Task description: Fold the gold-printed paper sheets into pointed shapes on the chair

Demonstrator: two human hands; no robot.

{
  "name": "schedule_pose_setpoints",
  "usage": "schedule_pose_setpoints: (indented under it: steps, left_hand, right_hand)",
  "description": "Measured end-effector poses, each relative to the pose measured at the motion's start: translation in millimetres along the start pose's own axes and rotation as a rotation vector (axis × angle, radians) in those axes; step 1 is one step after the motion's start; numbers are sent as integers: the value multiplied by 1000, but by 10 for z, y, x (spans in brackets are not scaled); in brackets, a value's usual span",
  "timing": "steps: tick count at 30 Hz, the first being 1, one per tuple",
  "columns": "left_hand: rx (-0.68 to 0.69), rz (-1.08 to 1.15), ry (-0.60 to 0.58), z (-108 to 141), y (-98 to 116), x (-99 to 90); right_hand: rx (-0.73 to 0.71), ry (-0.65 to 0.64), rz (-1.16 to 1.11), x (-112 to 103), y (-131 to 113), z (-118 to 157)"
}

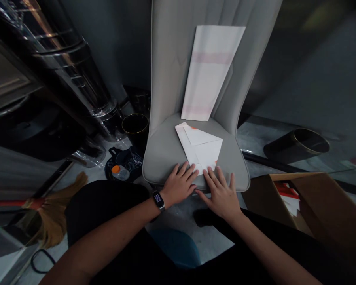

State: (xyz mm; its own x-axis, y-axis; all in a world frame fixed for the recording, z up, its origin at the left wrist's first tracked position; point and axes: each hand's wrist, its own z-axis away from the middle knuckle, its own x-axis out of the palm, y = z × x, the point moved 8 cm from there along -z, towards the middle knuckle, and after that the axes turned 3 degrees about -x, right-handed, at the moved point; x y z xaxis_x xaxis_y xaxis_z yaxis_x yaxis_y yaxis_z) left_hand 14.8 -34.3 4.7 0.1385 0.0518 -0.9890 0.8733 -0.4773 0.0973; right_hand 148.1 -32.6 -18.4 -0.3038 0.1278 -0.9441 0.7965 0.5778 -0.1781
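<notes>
A folded white paper (pixel 203 144) with small orange marks lies on the seat of a grey padded chair (pixel 161 154). My left hand (pixel 179 184) rests on its near left edge, fingers stretched out and lying flat. On the near right edge lies my right hand (pixel 222 194), its fingers spread. Both thumbs come close together at the front of the seat. Behind the folded piece, a long white paper sheet (pixel 212 73) with pale pink bands leans against the backrest. The fingertips partly cover the near end of the folded paper.
An open cardboard box (pixel 323 198) with red and white papers stands at the right. Dark bins stand at the left (pixel 135 128) and right (pixel 296 146). A straw broom (pixel 56 209), a dark bag (pixel 132 158) and an orange-capped bottle (pixel 120 173) are on the left.
</notes>
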Motion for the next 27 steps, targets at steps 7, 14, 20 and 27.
schedule_pose_setpoints:
  steps: [7,14,20,27]
  left_hand:
    - [3,-11,-19,1,-4,36]
    - [-8,-6,-22,-4,-11,47]
    - [7,-15,-10,-7,-1,41]
    - [14,-34,14,4,-16,83]
  right_hand:
    - [55,2,-99,-17,129,-84]
    - [114,48,-235,-108,458,-400]
    - [86,64,-299,-21,425,-523]
    - [45,139,-374,-91,411,-507]
